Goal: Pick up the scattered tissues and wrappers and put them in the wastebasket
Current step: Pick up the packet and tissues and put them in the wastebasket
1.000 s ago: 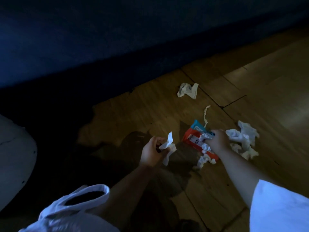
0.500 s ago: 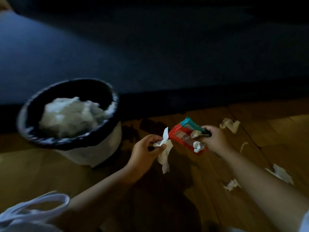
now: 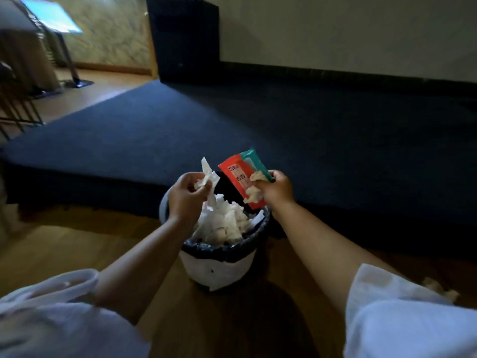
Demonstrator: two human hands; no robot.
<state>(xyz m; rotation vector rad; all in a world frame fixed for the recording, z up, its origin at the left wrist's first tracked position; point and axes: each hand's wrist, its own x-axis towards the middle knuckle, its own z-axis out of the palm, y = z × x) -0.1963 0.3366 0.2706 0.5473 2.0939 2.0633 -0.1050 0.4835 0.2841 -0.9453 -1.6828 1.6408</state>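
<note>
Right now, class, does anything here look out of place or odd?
Yes. The wastebasket is heaped to its rim with tissues, and one crumpled tissue lies on the wooden floor at right.

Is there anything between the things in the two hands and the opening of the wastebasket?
Nothing visible blocks the way. The left hand holds a tissue and the right hand a red wrapper, both over the open wastebasket, which is already heaped with tissues.

red and teal wrapper (image 3: 241, 177), white tissue (image 3: 207, 177), white wastebasket (image 3: 219, 270) with black liner.
</note>
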